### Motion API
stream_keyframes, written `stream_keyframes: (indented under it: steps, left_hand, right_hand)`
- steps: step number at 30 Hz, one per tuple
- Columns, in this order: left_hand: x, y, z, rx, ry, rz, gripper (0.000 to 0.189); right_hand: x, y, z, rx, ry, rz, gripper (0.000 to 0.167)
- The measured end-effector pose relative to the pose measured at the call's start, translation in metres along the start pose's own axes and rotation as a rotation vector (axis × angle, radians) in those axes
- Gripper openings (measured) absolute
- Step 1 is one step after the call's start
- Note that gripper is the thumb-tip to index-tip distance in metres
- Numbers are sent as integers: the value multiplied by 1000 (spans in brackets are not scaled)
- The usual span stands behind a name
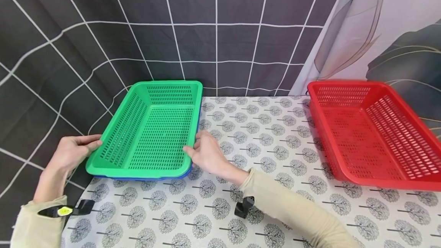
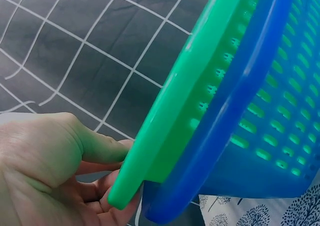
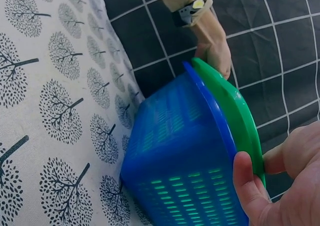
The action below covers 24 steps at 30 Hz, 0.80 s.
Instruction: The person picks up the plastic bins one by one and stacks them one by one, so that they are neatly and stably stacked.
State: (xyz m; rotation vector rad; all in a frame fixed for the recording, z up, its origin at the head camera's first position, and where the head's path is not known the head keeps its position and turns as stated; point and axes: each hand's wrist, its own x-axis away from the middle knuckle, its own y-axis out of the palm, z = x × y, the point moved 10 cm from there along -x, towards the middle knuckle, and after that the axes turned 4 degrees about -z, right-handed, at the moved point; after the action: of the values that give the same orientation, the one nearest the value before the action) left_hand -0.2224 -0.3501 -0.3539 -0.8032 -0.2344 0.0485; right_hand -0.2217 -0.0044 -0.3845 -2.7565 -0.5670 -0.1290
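Note:
A green plastic basket [image 1: 198, 98] with slotted walls sits nested inside a blue basket [image 3: 155, 166] on the left part of the table. Its bottom shows bare in the head view. My left hand [image 1: 70, 154] pinches the green rim at the near left, thumb on top and fingers curled beneath. In the left wrist view the green rim stands a little above the blue rim [image 2: 220, 116]. On the near right side my right hand [image 1: 208, 156] grips the green rim between thumb and fingers, with one fingertip right at the blue rim.
A red slotted basket [image 1: 339, 156] stands at the right of the table. The tablecloth [image 1: 265, 141] has a tree print. Dark gridded cloth [image 1: 237, 41] hangs behind and along the left, close to the nested baskets. A pale patterned curtain [image 1: 355, 30] hangs at the back right.

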Motion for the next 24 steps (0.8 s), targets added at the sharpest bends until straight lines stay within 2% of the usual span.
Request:
stream_keyframes:
  steps: [7, 13, 17, 21, 24]
  left_hand:
    - [1, 1, -1, 20, 35, -9, 45]
    - [3, -1, 0, -4, 79, 3, 43]
    - [1, 2, 0, 1, 93, -48, 47]
    - [-2, 7, -6, 63, 56, -93, 53]
    - [-6, 12, -12, 175, 19, -132, 55]
  right_hand:
    - [0, 2, 0, 12, -37, -2, 45]
    - [0, 4, 3, -6, -55, 2, 40]
    - [-3, 4, 10, -48, -46, -7, 42]
    - [-7, -3, 21, -136, -15, 12, 49]
    - [-11, -9, 27, -259, 24, 14, 51]
